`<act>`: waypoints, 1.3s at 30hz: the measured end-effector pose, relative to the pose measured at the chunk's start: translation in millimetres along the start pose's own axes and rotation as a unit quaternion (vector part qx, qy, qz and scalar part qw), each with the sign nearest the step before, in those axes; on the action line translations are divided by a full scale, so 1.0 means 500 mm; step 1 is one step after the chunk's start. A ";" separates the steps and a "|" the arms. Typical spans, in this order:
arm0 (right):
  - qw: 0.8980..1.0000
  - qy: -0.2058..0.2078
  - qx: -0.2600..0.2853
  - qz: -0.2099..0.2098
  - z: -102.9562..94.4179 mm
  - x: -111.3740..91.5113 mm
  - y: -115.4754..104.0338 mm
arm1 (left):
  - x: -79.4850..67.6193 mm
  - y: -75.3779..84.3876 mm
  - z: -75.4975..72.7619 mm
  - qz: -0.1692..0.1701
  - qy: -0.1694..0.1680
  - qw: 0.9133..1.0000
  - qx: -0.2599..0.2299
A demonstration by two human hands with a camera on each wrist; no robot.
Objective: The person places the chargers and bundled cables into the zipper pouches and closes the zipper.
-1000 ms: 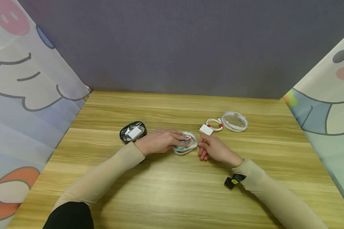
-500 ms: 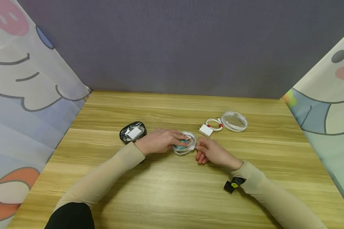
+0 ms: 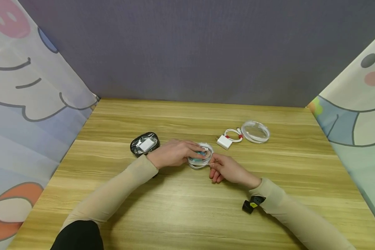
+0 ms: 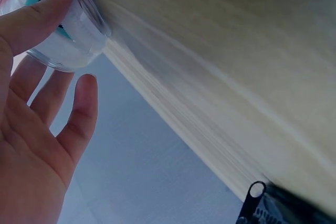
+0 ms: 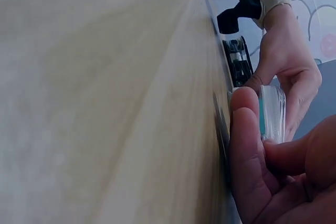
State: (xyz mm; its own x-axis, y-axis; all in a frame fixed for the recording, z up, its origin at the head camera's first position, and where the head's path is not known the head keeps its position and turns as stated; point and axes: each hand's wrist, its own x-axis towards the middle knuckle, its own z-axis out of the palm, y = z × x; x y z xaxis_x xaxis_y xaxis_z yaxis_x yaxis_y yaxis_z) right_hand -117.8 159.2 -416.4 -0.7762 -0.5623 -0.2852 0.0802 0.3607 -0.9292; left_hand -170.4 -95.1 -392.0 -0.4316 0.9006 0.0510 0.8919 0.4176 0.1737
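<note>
A round clear plastic box (image 3: 208,148) with a teal label and a pale coil inside lies at mid-table. My left hand (image 3: 175,153) grips it from the left, fingers across its top. In the left wrist view, the thumb presses on one side of the box (image 4: 79,43) and other fingers spread on its far side. On the right, my right hand (image 3: 227,169) pinches a thin clear strip at the rim between thumb and forefinger, its other fingers curled. The strip is tiny and mostly hidden by the fingertips. In the right wrist view, those fingertips overlap the box (image 5: 274,113).
A black oval case (image 3: 139,152) with a clear window and a white item inside sits left, by my left wrist. Behind my right hand lie a white charger plug (image 3: 224,141), a white cable (image 3: 234,140) with red ties, and another round clear box (image 3: 255,140).
My right hand has moved a little left and toward me along the rim, its fingertips now closer to the box. My left hand and the other items stay in place.
</note>
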 end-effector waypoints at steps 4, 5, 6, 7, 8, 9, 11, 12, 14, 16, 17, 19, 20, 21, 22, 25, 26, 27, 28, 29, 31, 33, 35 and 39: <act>1.000 0.012 -0.011 0.003 -0.009 0.001 0.004 | 0.001 0.006 0.002 0.001 -0.001 1.000 0.013; 1.000 0.016 -0.015 0.002 -0.012 0.001 0.005 | 0.001 0.008 0.002 0.004 0.001 1.000 0.020; 1.000 0.020 -0.019 0.000 -0.015 0.002 0.005 | 0.001 0.010 0.003 0.006 0.003 1.000 0.027; 0.999 0.024 -0.023 -0.002 -0.018 0.003 0.005 | 0.002 0.012 0.003 0.010 0.005 0.999 0.035; 0.999 0.028 -0.027 -0.004 -0.022 0.004 0.005 | 0.002 0.014 0.003 0.014 0.008 0.999 0.046; 0.999 0.032 -0.029 -0.006 -0.025 0.005 0.005 | 0.002 0.015 0.003 0.016 0.011 0.999 0.051; 0.999 0.036 -0.033 -0.009 -0.032 0.009 0.003 | 0.002 0.018 0.002 0.020 0.016 0.998 0.062; 0.999 0.038 -0.035 -0.011 -0.036 0.011 0.002 | 0.002 0.019 0.001 0.021 0.017 0.997 0.067; 0.998 0.045 -0.041 -0.012 -0.043 0.016 0.001 | 0.001 0.020 0.000 0.021 0.019 0.997 0.071; 0.998 0.052 -0.046 -0.011 -0.050 0.024 -0.001 | 0.001 0.021 -0.001 0.020 0.020 0.997 0.076; 0.997 0.055 -0.051 -0.015 -0.053 0.028 -0.001 | 0.001 0.021 -0.002 0.019 0.021 0.997 0.078; 0.996 0.063 -0.058 -0.013 -0.059 0.037 -0.003 | 0.002 0.022 -0.002 0.019 0.023 0.996 0.082; 0.996 0.066 -0.061 -0.015 -0.062 0.040 -0.004 | 0.003 0.022 -0.002 0.019 0.024 0.996 0.084; 0.996 0.066 -0.065 -0.017 -0.064 0.044 -0.006 | 0.003 0.022 -0.002 0.018 0.024 0.996 0.087; 0.995 0.066 -0.071 -0.022 -0.066 0.048 -0.007 | 0.004 0.022 -0.001 0.019 0.025 0.996 0.089; 0.993 0.066 -0.095 -0.030 -0.070 0.056 -0.011 | 0.010 0.021 0.000 0.026 0.033 0.994 0.099; 0.992 0.065 -0.103 -0.033 -0.070 0.059 -0.012 | 0.012 0.020 0.000 0.030 0.036 0.994 0.102; 0.991 0.065 -0.109 -0.034 -0.071 0.061 -0.013 | 0.014 0.019 0.002 0.034 0.039 0.993 0.106; 0.991 0.065 -0.114 -0.035 -0.071 0.063 -0.013 | 0.016 0.017 0.002 0.040 0.042 0.993 0.107; 0.990 0.065 -0.117 -0.033 -0.072 0.064 -0.014 | 0.018 0.016 0.003 0.045 0.045 0.992 0.106; 0.991 0.064 -0.116 -0.029 -0.073 0.065 -0.014 | 0.020 0.012 0.005 0.055 0.046 0.992 0.101; 0.991 0.061 -0.113 -0.029 -0.074 0.066 -0.013 | 0.020 0.008 0.007 0.059 0.046 0.993 0.088; 0.992 0.057 -0.110 -0.030 -0.076 0.065 -0.011 | 0.020 0.005 0.008 0.056 0.047 0.995 0.074; 0.992 0.050 -0.109 -0.035 -0.081 0.060 -0.004 | 0.020 0.004 0.009 0.044 0.055 0.996 0.053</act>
State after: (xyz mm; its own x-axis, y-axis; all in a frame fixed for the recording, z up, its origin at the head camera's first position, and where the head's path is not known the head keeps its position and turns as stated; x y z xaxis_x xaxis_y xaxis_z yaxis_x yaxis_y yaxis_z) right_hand -166.5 171.6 -413.7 -0.8342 -0.5191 -0.1861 -0.1058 0.4819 -0.8698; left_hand -172.4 -84.6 -395.3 -0.3577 0.9181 0.1706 0.9338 0.3528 0.0595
